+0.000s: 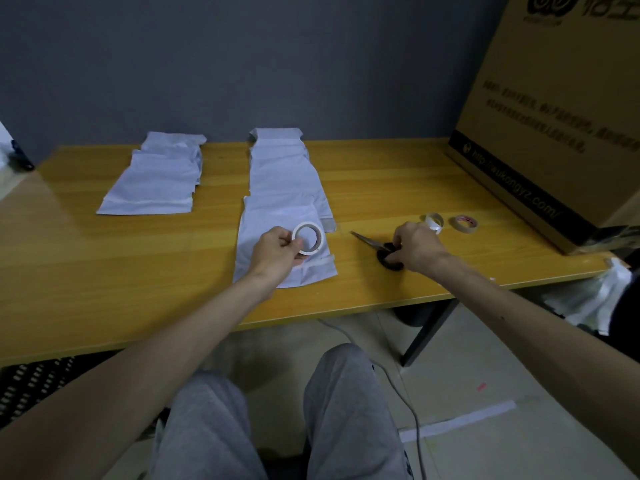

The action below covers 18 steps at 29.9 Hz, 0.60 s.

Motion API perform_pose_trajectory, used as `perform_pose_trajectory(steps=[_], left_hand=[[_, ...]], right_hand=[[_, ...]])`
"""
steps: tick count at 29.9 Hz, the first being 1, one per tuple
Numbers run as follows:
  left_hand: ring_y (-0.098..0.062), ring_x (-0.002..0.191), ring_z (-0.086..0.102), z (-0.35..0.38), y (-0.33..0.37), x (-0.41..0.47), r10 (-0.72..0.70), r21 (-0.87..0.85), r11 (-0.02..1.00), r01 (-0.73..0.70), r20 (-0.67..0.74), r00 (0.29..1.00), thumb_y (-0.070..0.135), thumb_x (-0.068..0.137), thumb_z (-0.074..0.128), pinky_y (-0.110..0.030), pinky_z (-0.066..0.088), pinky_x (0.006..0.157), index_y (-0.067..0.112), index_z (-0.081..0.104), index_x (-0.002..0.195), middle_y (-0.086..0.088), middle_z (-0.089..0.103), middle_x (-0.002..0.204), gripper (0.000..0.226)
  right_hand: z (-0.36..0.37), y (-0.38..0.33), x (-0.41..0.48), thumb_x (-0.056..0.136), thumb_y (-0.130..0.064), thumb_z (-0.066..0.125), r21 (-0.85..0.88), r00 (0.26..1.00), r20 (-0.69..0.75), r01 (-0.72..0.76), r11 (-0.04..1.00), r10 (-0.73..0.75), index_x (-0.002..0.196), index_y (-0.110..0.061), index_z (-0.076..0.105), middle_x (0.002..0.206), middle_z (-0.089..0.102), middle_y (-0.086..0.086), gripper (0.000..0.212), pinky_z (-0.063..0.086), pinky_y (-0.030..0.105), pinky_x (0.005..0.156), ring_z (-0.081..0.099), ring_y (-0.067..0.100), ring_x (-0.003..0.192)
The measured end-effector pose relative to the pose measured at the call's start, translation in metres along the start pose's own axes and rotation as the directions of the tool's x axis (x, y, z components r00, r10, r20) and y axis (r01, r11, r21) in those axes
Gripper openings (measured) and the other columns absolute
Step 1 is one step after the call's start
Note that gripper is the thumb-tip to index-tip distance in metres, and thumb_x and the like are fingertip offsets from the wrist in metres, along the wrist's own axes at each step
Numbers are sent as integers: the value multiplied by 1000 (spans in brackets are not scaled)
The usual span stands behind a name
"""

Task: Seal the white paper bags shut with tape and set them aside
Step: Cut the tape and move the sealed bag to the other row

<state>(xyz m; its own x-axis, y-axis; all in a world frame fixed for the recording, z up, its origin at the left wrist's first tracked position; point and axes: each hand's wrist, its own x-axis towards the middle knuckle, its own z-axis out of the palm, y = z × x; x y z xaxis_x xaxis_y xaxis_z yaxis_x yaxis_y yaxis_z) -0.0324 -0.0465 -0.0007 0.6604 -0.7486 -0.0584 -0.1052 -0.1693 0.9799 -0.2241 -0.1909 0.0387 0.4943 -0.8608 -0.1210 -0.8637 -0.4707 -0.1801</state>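
Note:
A white paper bag (273, 221) lies flat on the yellow table (104, 271) in front of me, on top of a stack of bags (282, 168) that runs toward the wall. My left hand (277, 252) holds a white tape roll (308, 238) just above this bag. To the right, my right hand (415, 245) grips the black handles of a pair of scissors (369, 241) that lie on the table, blades pointing left. A second pile of white bags (156, 178) lies at the back left.
Two more tape rolls sit right of my right hand: a pale one (434, 221) and a tan one (464, 223). A big cardboard box (554, 116) fills the table's right end. A grey wall stands behind. My knees are under the front edge.

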Motion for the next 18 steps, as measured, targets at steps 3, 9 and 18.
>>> perform_pose_trajectory(steps=[3,9,18], left_hand=[[-23,85,68,2,5,-1,61,-9,998,-61,47,997,7,94,58,-34,58,80,3,62,93,-11,67,87,6],[-28,86,69,14,19,1,149,-30,989,-146,154,977,5,91,63,-35,60,75,3,68,100,-16,67,90,11],[-17,112,58,11,9,13,214,303,900,-313,318,924,12,95,58,-31,47,99,10,61,123,-5,64,119,29]], right_hand=[[0,-7,2,88,-28,68,-78,989,-129,65,995,-75,102,-2,66,103,64,14,29,51,36,73,61,29,92],[3,-45,-10,91,-32,64,687,956,-47,241,686,-289,103,-12,65,90,70,6,24,55,34,70,67,16,75],[15,-29,2,92,-23,63,809,993,95,-114,576,64,85,5,70,60,62,12,30,46,32,57,54,22,56]])
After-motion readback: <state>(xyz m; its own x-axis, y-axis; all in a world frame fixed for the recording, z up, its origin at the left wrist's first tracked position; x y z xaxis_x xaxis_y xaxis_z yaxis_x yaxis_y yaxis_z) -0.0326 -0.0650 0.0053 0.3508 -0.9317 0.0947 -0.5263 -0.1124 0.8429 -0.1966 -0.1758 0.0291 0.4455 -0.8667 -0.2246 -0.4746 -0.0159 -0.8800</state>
